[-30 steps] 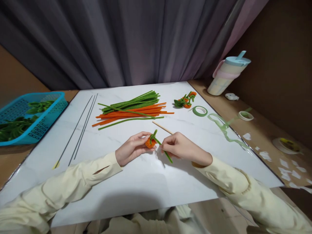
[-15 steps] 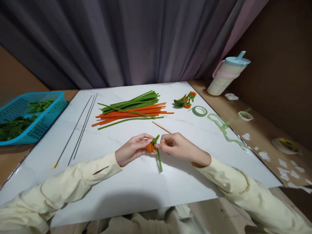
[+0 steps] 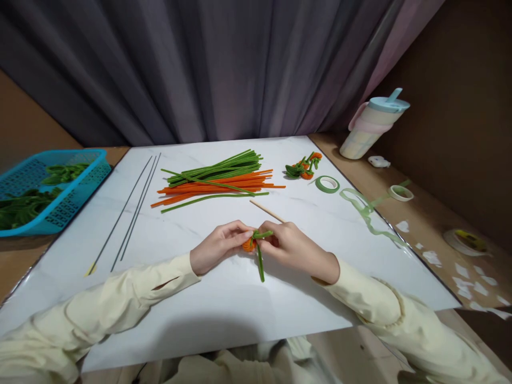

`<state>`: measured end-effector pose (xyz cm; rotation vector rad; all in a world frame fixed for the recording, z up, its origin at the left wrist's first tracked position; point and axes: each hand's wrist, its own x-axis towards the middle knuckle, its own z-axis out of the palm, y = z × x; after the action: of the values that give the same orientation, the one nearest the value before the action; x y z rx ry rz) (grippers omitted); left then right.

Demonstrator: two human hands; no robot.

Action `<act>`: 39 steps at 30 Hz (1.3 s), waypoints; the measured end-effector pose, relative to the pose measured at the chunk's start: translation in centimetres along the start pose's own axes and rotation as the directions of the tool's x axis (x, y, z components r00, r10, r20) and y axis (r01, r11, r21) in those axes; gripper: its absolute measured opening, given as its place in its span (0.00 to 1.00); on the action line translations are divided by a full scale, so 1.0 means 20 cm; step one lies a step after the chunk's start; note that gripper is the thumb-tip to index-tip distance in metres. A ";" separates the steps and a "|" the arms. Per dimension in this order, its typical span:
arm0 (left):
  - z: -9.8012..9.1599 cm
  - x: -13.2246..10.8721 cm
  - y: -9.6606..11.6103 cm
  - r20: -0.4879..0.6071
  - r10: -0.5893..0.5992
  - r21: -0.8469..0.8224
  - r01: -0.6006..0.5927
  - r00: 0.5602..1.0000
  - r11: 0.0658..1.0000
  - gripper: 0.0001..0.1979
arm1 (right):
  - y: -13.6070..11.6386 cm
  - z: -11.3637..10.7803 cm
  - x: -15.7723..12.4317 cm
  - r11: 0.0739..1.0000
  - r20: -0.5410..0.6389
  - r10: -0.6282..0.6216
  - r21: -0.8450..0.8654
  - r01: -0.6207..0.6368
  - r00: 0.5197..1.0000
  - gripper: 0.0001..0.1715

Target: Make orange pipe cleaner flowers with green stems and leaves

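Orange fuzzy wire, coiled into a small ribbed ball (image 3: pixel 248 246) with a green fuzzy strip (image 3: pixel 261 268) set against it, was held over the near middle of the white marble-patterned sheet (image 3: pixel 296 298). The ball was pinched by the left hand (image 3: pixel 222 244), thumb and fingers nearly together; the strip was gripped by the right hand (image 3: pixel 286 246), its fingers tightly curled. Any print on the white roll with a yellow centre (image 3: pixel 460 248), at right, was too blurred to be read. Beyond the hands, green chenille stems (image 3: pixel 218 169) and orange chenille stems (image 3: pixel 216 186) were heaped. The sheet was spread on a brown tabletop (image 3: pixel 436 230), where a blue mesh plastic basket (image 3: pixel 66 210) was placed at left and a pale tumbler with a blue lid (image 3: pixel 364 136) at far right. The far side was closed off by a grey-purple pleated curtain (image 3: pixel 224 69).
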<state>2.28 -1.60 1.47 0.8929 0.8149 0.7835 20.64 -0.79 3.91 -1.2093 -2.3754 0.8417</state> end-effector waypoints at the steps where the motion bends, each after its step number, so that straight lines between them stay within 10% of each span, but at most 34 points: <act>1: 0.00 0.00 0.00 -0.019 0.010 0.031 -0.009 1.000 0.999 0.11 | 0.00 0.00 0.00 1.000 -0.005 0.002 -0.017 -0.002 1.000 0.04; 18: -0.03 0.02 0.02 0.074 -0.067 -0.095 0.074 0.995 0.993 0.09 | 0.06 -0.14 0.04 0.992 0.112 0.024 0.118 -0.037 0.993 0.12; 22: -0.06 0.04 0.02 0.090 -0.074 -0.204 0.092 0.993 0.975 0.07 | 0.16 -0.18 0.16 0.954 -0.127 0.068 -0.282 -0.102 0.990 0.14; 27: -0.08 0.05 0.01 0.062 -0.022 -0.256 0.037 0.998 0.966 0.05 | 0.22 -0.11 0.34 0.796 0.077 0.091 -0.605 -0.026 0.993 0.10; 39: -0.17 0.11 0.07 -0.189 -0.003 -0.525 -0.098 0.982 0.846 0.05 | 0.08 -0.14 0.38 0.778 0.288 0.050 -0.612 0.144 0.956 0.12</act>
<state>0.14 2.08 0.79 0.3433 0.6814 1.0821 18.68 7.16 5.35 -1.3052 -3.0611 0.1870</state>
